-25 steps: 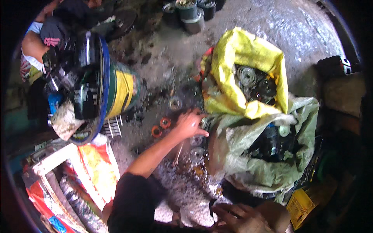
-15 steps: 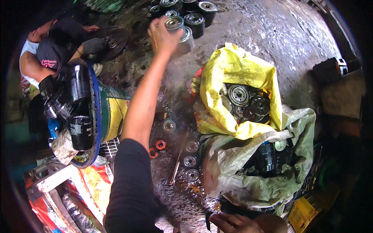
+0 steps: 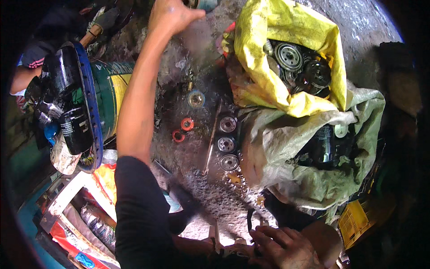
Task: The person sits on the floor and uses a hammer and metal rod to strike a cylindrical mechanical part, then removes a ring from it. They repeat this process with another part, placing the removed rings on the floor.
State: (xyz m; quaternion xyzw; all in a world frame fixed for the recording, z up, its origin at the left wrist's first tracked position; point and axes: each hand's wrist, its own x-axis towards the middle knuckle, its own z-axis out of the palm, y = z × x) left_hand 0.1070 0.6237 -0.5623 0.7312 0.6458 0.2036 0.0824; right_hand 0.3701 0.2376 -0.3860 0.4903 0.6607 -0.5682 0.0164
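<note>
My left hand [image 3: 172, 15] reaches to the top edge, closed around a metal filter canister [image 3: 201, 5] that is mostly cut off by the frame. My right hand [image 3: 284, 249] is low at the bottom, fingers bent over something dark that I cannot make out. Between them, three ringed metal discs [image 3: 227, 144] form a column beside a thin rod [image 3: 210, 148]. Orange rings [image 3: 187, 123] and a small blue-rimmed disc [image 3: 196, 98] lie left of them.
A yellow sack [image 3: 251, 40] holds metal pieces; a pale sack [image 3: 363, 148] holds black canisters. At left, a green-yellow drum [image 3: 107, 94] carries black canisters, with a crouching co-worker [image 3: 27, 76] behind. A torn carton [image 3: 67, 197] lies lower left, a yellow container [image 3: 354, 222] lower right.
My left hand went from beside the pale sack up and forward to the group of canisters and grasped one. The whole view has shifted, carrying that group out of frame.
</note>
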